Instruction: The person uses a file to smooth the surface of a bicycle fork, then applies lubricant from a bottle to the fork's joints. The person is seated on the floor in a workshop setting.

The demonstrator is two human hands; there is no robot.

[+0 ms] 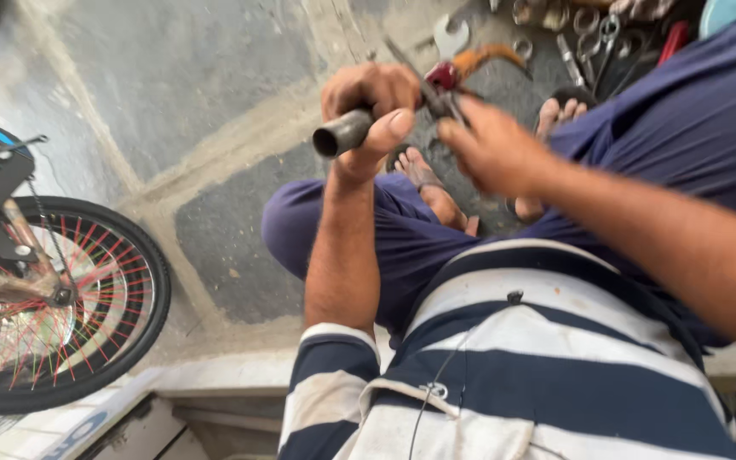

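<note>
My left hand (372, 106) is closed around a short dark metal tube (340, 135), whose open end points left, held above my knees. My right hand (491, 149) grips a thin metal tool (423, 81) with red and orange handles, its tip meeting the tube's far end beside my left fingers. Both hands are blurred by motion. Below them are my navy trousers and bare feet in sandals on the stone floor.
A small bicycle's rear wheel (53, 298) with coloured spokes stands at the left. Wrenches, rings and other hand tools (572, 43) lie on the floor at the top right. A stone step edge (215, 370) runs along the bottom.
</note>
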